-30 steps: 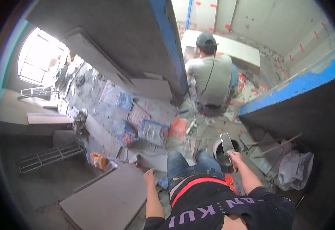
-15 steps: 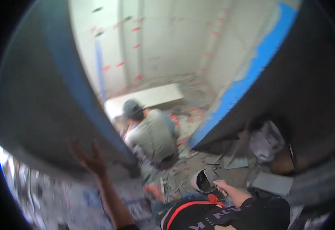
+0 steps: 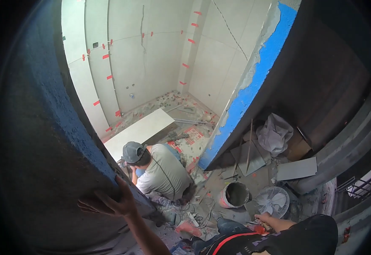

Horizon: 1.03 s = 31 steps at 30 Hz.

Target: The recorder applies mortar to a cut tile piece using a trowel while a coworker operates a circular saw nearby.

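My left hand [image 3: 111, 202] rests against the dark wall [image 3: 37, 178] beside the doorway's blue-painted edge, its fingers spread and holding nothing. Low in the view, my right hand [image 3: 268, 222] is closed round the handle of what looks like a trowel [image 3: 251, 209], its grey flat blade partly blending with the floor. Just ahead of that hand stands a bucket [image 3: 223, 199] with grey mix inside. A white-bladed fan [image 3: 272, 202] lies close to the right of the trowel.
A person in a grey cap and light shirt [image 3: 162, 170] crouches in the doorway by a long pale slab [image 3: 141, 129]. Tile pieces [image 3: 296, 168], a plastic bag [image 3: 274, 134] and a stick [image 3: 250, 144] lie along the right wall. Cables and rubble [image 3: 194, 216] litter the floor.
My view has turned, and the scene sharpened. My left hand has come up to the wall near the doorway's edge. My right hand and the trowel have drawn back from the bucket.
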### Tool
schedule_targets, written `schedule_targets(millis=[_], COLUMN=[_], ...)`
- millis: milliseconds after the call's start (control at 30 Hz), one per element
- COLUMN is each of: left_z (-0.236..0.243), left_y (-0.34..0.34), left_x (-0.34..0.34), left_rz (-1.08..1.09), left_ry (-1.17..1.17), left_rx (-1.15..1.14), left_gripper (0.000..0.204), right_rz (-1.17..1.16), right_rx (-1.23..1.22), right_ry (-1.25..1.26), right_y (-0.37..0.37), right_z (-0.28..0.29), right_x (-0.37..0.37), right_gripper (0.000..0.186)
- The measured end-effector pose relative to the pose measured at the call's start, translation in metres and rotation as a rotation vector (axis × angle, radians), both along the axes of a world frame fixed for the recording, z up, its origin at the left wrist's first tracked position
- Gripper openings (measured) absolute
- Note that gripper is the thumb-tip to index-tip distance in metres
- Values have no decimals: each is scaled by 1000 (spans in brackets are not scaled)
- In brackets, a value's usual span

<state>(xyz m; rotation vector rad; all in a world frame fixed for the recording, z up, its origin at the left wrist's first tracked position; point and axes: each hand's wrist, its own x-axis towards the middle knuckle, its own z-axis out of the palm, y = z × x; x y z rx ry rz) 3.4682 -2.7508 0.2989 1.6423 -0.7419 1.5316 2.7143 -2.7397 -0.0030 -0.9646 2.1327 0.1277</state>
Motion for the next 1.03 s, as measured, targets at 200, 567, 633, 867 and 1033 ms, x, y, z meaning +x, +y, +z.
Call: schedule_targets(millis=[200, 567, 633, 867, 1033], left_z=[-11, 8, 19, 19, 53], left_y=[6, 1, -8, 0, 1], left_x=[8, -8, -20, -48, -78], left_rz=[-4, -9, 45, 152, 91], left_ry=[40, -28, -44, -55, 154], left_rx=[22, 2, -5, 70, 61], left_gripper=[76, 70, 68, 73, 88], right_rz=[-10, 77, -55, -475, -400], right_rx=[-15, -15, -55, -771, -917], right_ry=[-152, -312, -339, -668, -1449], right_y=[-22, -84, -102, -269, -439], right_z=[8, -9, -28, 27, 162], right_x=[53, 35, 11, 5, -11], right_gripper=[42, 41, 42, 35, 38])
